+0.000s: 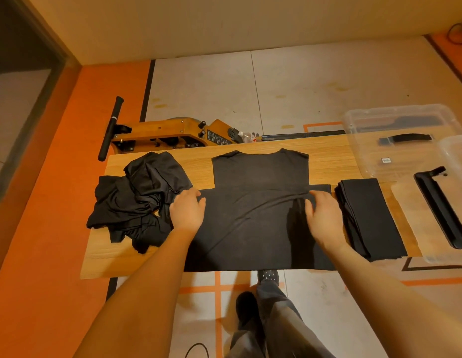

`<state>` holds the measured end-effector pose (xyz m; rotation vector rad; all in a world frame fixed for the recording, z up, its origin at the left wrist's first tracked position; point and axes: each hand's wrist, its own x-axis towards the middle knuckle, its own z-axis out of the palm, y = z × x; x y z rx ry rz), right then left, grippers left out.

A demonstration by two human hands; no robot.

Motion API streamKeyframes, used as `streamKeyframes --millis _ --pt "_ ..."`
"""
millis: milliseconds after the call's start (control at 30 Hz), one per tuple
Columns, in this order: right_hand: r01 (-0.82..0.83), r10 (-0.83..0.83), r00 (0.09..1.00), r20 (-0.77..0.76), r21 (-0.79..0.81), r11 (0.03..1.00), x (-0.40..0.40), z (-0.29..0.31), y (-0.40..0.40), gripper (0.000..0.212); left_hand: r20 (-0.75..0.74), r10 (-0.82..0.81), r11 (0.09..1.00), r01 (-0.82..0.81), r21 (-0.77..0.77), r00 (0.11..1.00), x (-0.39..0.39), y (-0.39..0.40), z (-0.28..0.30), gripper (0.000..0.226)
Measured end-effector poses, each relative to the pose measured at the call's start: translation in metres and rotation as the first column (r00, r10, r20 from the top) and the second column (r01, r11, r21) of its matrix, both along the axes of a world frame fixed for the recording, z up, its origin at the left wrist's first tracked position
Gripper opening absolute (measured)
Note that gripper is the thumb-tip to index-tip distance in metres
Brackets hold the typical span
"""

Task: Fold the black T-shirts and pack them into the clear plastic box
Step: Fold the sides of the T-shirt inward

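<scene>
A black T-shirt (pixel 258 192) lies spread flat in the middle of the wooden table (pixel 325 156), collar at the far edge. My left hand (pixel 187 211) rests on the shirt's left side with fingers spread and relaxed. My right hand (pixel 324 213) rests on the right side, fingers flat on the cloth. A crumpled heap of black T-shirts (pixel 139 197) sits at the left. A stack of folded black shirts (pixel 367 218) lies at the right. The clear plastic box (pixel 457 161) stands at the table's right end.
The box's clear lid (pixel 395 120) with black handles lies behind the box. A wooden rowing machine (pixel 173 135) stands on the floor beyond the table. My legs and shoes (pixel 266 306) are below the table's near edge.
</scene>
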<state>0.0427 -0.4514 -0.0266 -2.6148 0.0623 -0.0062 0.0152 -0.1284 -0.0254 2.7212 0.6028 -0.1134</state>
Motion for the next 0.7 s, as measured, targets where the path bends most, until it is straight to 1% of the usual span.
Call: streamKeyframes --millis 133,267,300,400,467,567,700 --pt "-0.095 0.093 0.995 -0.043 -0.054 0.994 0.026 -0.010 0.012 0.036 -0.118 -0.122 0.989 0.130 0.070 0.986 0.034 -0.013 -0.004 0.029" --pt "-0.166 0.150 0.980 -0.131 -0.123 0.978 0.050 -0.019 0.006 0.038 -0.272 -0.141 0.977 0.177 0.115 0.952 0.056 -0.011 -0.015 0.029" --pt "-0.184 0.160 0.974 -0.162 -0.147 0.972 0.056 -0.021 0.001 0.037 -0.307 -0.147 0.968 0.201 0.151 0.940 0.058 -0.009 -0.016 0.028" --pt "-0.267 0.194 0.945 -0.262 -0.284 0.921 0.073 -0.028 -0.018 0.036 -0.390 -0.173 0.900 0.306 0.310 0.904 0.062 -0.002 -0.019 0.020" --pt "-0.324 0.205 0.919 -0.336 -0.351 0.878 0.081 -0.031 -0.027 0.038 -0.430 -0.161 0.873 0.332 0.358 0.888 0.063 0.001 -0.022 0.019" --pt "-0.370 0.174 0.887 -0.428 -0.432 0.822 0.090 -0.033 -0.032 0.035 -0.456 -0.158 0.855 0.353 0.381 0.876 0.066 0.004 -0.026 0.021" --pt "-0.376 0.139 0.890 -0.435 -0.527 0.762 0.098 -0.034 -0.032 0.026 -0.463 -0.149 0.859 0.347 0.378 0.874 0.069 0.009 -0.029 0.020"
